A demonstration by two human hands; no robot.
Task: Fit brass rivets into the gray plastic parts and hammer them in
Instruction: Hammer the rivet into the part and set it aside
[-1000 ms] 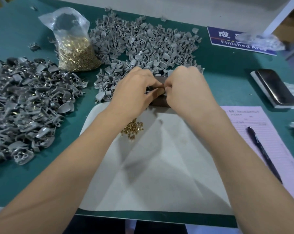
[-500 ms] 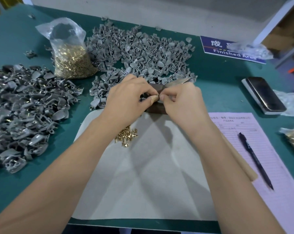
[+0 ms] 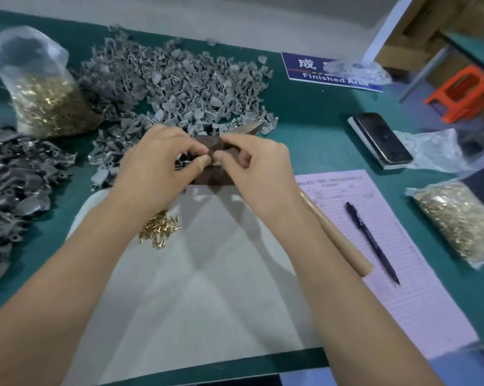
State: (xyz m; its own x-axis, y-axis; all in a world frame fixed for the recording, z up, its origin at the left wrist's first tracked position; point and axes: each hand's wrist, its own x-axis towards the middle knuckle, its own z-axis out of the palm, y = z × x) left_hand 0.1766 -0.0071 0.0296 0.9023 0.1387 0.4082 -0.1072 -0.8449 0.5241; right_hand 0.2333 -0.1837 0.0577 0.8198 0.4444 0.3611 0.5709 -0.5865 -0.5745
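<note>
Brass rivets fill 2 plastic bags [image 3: 44, 107] [image 3: 463, 221]; loose rivets [image 3: 160, 228] between.

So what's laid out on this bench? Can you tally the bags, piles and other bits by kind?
Bags of brass rivets: 2
Heaps of gray plastic parts: 2
Loose rivet piles: 1
Pens: 1
Phones: 1
Paper forms: 1
Hammers: 1
Total: 9

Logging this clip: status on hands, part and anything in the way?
Left hand and right hand both pinching a small gray plastic part over the dark block. Hammer idle under right forearm. Loose rivets on mat. Nothing in the way.
</note>
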